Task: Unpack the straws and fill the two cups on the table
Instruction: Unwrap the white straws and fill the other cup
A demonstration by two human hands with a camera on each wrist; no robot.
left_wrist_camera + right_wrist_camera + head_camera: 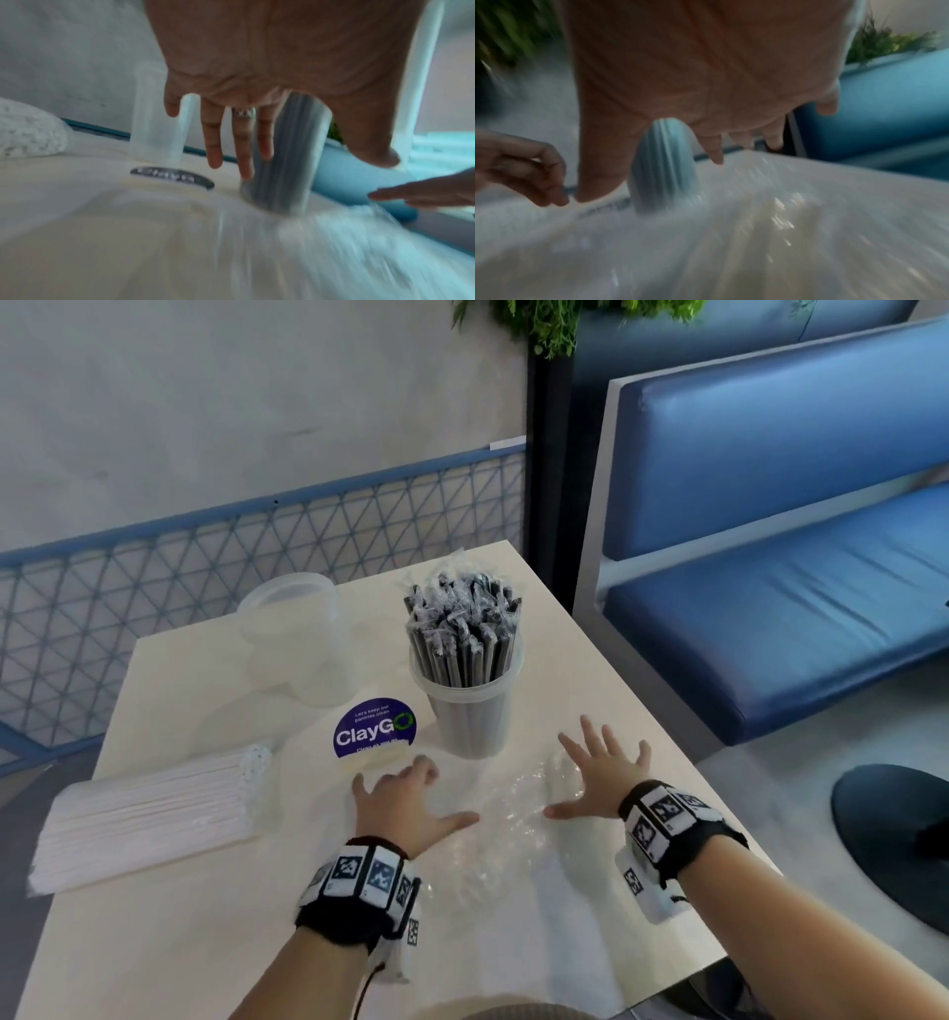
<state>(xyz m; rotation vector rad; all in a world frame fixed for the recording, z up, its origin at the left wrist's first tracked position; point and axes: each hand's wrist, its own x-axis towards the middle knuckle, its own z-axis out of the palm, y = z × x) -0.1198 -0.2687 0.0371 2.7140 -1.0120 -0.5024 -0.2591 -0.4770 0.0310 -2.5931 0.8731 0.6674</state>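
Note:
Two clear cups stand on the pale table [205,942]. The far left cup [292,629] is empty. The cup on the right [464,711] is packed with black wrapped straws [462,629]. A sealed pack of white straws [149,819] lies at the left. An empty, crumpled clear wrapper [513,829] lies on the table between my hands. My left hand [436,796] hovers at its left edge, my right hand [570,778] over its right end. Both hold nothing, with fingers spread. In the blurred left wrist view my straight fingers [241,142] hang in front of the full cup [285,162].
A round purple ClayGo sticker [375,727] is on the table between the cups and my left hand. A blue padded bench [770,618] stands to the right past the table edge. A blue mesh rail [205,557] and a wall lie behind.

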